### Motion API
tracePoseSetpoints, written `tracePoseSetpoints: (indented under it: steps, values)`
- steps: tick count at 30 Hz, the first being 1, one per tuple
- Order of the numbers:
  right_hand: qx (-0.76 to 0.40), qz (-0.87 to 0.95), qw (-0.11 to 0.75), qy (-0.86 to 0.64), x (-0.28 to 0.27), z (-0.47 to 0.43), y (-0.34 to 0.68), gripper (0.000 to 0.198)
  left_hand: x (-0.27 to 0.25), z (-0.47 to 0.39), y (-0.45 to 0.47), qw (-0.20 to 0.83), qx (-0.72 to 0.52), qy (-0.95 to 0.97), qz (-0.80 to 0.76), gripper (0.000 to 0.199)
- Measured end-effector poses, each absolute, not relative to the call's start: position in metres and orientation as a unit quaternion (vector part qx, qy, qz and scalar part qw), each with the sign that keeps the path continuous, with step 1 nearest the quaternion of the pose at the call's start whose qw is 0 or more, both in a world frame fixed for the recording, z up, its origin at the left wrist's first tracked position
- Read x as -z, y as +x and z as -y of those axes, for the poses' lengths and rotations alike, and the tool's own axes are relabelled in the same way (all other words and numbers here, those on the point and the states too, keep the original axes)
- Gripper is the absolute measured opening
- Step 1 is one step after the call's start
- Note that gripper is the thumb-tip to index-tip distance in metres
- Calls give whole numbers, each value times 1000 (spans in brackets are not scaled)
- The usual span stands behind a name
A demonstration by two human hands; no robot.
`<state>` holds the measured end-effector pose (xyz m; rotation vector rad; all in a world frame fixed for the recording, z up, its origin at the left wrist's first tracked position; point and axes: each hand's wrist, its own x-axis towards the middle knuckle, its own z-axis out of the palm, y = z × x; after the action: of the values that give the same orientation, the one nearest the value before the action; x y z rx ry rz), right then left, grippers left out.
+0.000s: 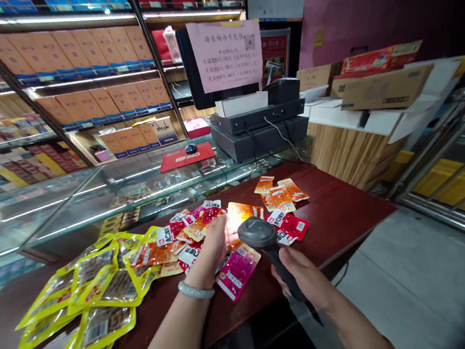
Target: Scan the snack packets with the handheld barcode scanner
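Note:
My right hand [305, 275] is wrapped around the handle of a dark grey barcode scanner [257, 233], its head angled toward my left hand. An orange snack packet [243, 213] is gripped in my left hand [216, 230], and the scanner's light glows brightly on it. Both are just above the dark red counter [337, 201]. Under and beside my left hand lies a pile of small red, white and orange packets [173, 232]. A magenta packet [240, 268] rests near the counter's front edge. Orange packets [282, 196] and a red packet [294, 224] lie beyond the scanner.
Yellow-edged snack bags [102, 288] are heaped at the left. Behind the counter stand a glass display case [90, 204], a monitor with a pink sign [227, 59] and a cash drawer [256, 138]. Cardboard boxes [380, 87] sit back right, near a metal railing [444, 145].

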<state>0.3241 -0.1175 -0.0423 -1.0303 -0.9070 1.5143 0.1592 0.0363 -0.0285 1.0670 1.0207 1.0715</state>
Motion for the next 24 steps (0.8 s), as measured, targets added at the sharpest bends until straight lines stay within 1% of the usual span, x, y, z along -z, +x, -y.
tracePoseSetpoints:
  steps: [2, 3, 4, 6, 7, 8, 9, 10, 11, 13, 15, 17, 19, 21, 24]
  values:
    - [-633, 374, 521, -433, 44, 121, 327, 53, 24, -43, 149, 606, -443, 470, -465, 23]
    - [-632, 373, 520, -438, 45, 123, 329, 53, 21, -48, 141, 574, -437, 492, -487, 23]
    - [-630, 372, 518, -443, 47, 126, 331, 53, 17, -52, 131, 522, -438, 523, -512, 25]
    - [-627, 366, 517, -453, 51, 133, 337, 54, 8, -62, 112, 352, -431, 591, -584, 31]
    - [-625, 360, 520, -457, 53, 137, 340, 54, 5, -66, 104, 249, -441, 605, -615, 35]
    - [-622, 351, 525, -463, 56, 141, 344, 55, 3, -68, 99, 156, -443, 619, -630, 43]
    - [-616, 342, 531, -470, 58, 145, 348, 54, 3, -69, 97, 87, -442, 631, -632, 51]
    - [-609, 335, 538, -477, 60, 149, 353, 54, 4, -69, 99, 46, -439, 646, -623, 56]
    - [-598, 332, 545, -485, 61, 153, 358, 53, 6, -67, 105, 35, -429, 672, -603, 57]
    - [-577, 333, 557, -496, 61, 161, 369, 53, 13, -58, 126, 72, -390, 739, -545, 48]
    - [-558, 329, 566, -510, 59, 168, 379, 53, 20, -47, 153, 121, -320, 809, -478, 40]
    - [-537, 328, 573, -525, 56, 173, 388, 53, 23, -37, 180, 143, -233, 863, -424, 39]
    - [-523, 330, 578, -532, 54, 176, 394, 54, 23, -29, 203, 132, -153, 893, -402, 45]
    - [-521, 325, 582, -534, 54, 178, 396, 55, 22, -26, 220, 95, -92, 897, -422, 53]
    - [-529, 314, 585, -529, 58, 179, 395, 55, 24, -29, 233, 46, -40, 878, -474, 66]
